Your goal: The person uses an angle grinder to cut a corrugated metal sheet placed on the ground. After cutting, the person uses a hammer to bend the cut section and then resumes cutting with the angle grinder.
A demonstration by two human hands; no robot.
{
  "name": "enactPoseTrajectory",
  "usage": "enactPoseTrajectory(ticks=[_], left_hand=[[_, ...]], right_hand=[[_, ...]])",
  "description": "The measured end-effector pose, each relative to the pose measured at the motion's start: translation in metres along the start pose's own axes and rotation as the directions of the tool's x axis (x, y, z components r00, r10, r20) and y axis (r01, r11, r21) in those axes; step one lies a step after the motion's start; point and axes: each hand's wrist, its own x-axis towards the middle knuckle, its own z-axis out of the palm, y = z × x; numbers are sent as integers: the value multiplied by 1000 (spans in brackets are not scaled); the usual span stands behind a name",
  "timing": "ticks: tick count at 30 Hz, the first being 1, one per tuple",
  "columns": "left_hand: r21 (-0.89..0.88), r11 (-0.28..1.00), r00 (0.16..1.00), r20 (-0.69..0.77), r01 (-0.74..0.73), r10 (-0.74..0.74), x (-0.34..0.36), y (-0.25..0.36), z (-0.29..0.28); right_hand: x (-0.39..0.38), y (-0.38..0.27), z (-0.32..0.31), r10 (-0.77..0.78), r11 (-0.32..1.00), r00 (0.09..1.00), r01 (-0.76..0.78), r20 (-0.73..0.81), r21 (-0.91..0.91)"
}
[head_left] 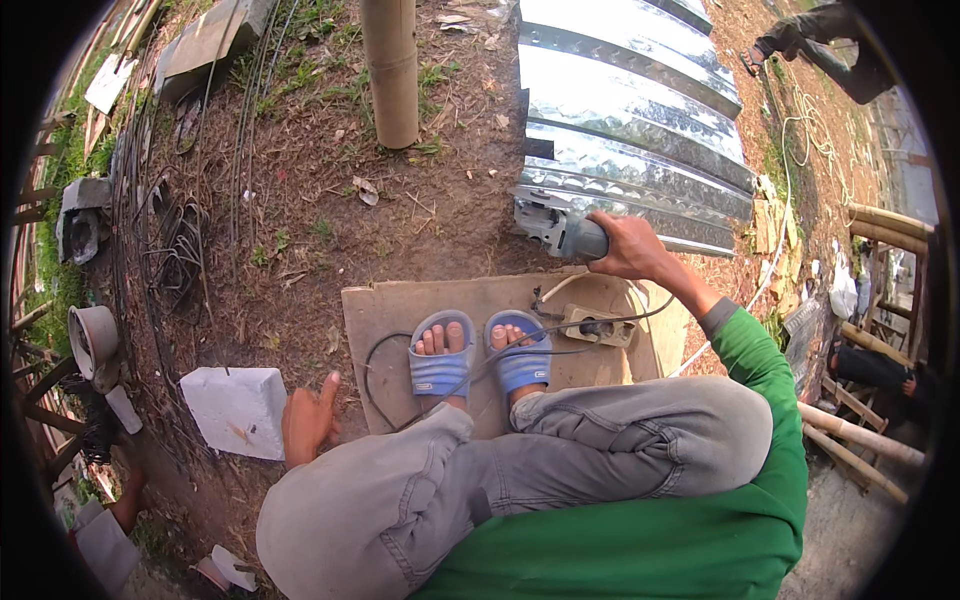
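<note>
Ground: bare brown soil (300,190) with dry litter and patches of grass, outdoors in daylight; a bamboo post (390,75) rises from it ahead of the person.
Pail: a pale round pail (93,335) lies at the far left; from where I stand I cannot tell what is in it.
Socket box: a beige socket box (597,326) on the board (390,300), a dark plug seated in it, just right of the person's blue sandals (440,358).
Right hand: the right hand (630,248) is closed around the rear body of a grinder (575,236); arm reaching forward in a green sleeve (750,350).
Grinder: in the right hand, its metal head pointing left, away from the wrist; it sits beyond the board's far edge, at the near left corner of the metal sheets (630,85). Contact with the sheets: cannot tell.
Left hand: the left hand (308,422) is beside the left knee, one digit raised; the rest is partly hidden, so I cannot tell how far it is open.
Block: a white block (235,410) lies just left of the left hand; touching or not, unclear.
Cord: a dark cord (372,385) loops over the board and past the sandals.
Others: a person in dark clothing (840,50) at upper right, beyond the sheets.
</note>
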Motion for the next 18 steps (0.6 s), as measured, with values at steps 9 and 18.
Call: enactPoseTrajectory(ticks=[9, 18], left_hand=[[-224, 296, 356, -306, -929, 883, 25, 141, 104], [-64, 252, 257, -386, -966, 886, 33, 153, 144]], right_hand=[[29, 3, 10, -56, 997, 991, 62, 122, -47], [45, -4, -5, -45, 999, 969, 49, 243, -12]])
